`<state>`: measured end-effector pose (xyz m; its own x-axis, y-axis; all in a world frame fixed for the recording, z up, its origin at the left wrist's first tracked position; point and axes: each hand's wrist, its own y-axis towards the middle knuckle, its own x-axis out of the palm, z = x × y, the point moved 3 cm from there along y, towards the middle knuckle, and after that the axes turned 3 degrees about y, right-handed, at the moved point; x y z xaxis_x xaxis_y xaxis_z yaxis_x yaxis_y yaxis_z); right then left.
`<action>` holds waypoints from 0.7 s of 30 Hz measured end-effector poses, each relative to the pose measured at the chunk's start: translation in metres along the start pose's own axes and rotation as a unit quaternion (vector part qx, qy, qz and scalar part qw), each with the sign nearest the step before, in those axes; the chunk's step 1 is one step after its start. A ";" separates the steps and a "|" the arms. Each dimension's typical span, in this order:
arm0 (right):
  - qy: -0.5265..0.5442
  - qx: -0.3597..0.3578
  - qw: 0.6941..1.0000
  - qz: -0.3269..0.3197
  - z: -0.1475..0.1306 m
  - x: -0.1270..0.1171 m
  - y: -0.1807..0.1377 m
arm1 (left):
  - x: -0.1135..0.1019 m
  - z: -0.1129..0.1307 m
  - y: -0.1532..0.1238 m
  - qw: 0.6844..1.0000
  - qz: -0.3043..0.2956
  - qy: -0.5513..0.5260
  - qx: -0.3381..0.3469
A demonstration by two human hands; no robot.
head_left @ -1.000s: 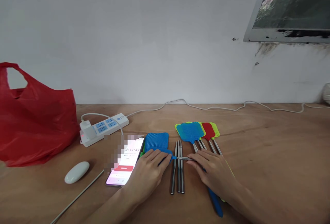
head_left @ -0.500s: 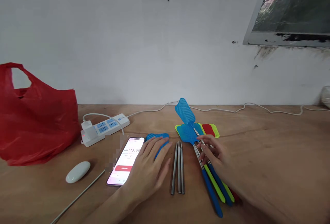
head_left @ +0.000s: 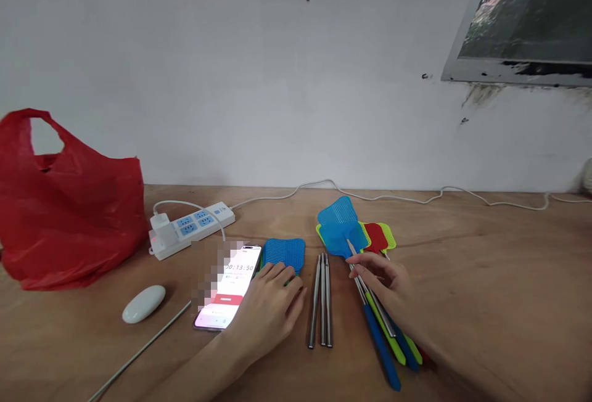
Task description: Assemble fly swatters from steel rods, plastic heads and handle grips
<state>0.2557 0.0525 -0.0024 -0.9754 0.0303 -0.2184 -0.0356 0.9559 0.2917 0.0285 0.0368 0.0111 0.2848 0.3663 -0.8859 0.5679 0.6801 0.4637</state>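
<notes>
Here, your right thumb and fingers pinch a slim, shiny metal shaft (head_left: 388,325) above the swatters (head_left: 383,350) at right, their heads finely perforated. Your left hand (head_left: 272,298) curls over the near edge of squarish blue mesh heads (head_left: 283,252); whether it grips, I cannot tell. Three smooth, tapered rods (head_left: 322,306) lie between.

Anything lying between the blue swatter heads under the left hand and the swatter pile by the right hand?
Yes: three metal rods lie side by side on the table in the gap, right of the blue swatter heads and left of the swatter pile. The right hand is over the pile's shafts.
</notes>
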 end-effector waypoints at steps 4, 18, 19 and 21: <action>0.023 0.007 1.000 0.011 -0.002 0.001 0.002 | -0.004 -0.006 0.004 0.997 -0.036 0.054 -0.053; 0.036 0.003 0.999 -0.003 0.005 0.005 -0.001 | -0.003 -0.018 -0.002 0.960 -0.161 0.115 -0.198; 0.036 0.004 0.999 -0.003 0.006 0.005 -0.001 | -0.004 -0.018 -0.002 0.961 -0.155 0.113 -0.200; 0.034 0.006 0.999 -0.002 0.006 0.005 -0.001 | -0.005 -0.018 -0.003 0.963 -0.142 0.110 -0.203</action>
<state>0.2520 0.0537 -0.0094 -0.9879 0.0073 -0.1548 -0.0367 0.9594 0.2797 0.0114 0.0445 0.0140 -0.0333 0.2249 -0.9738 0.2365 0.9484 0.2110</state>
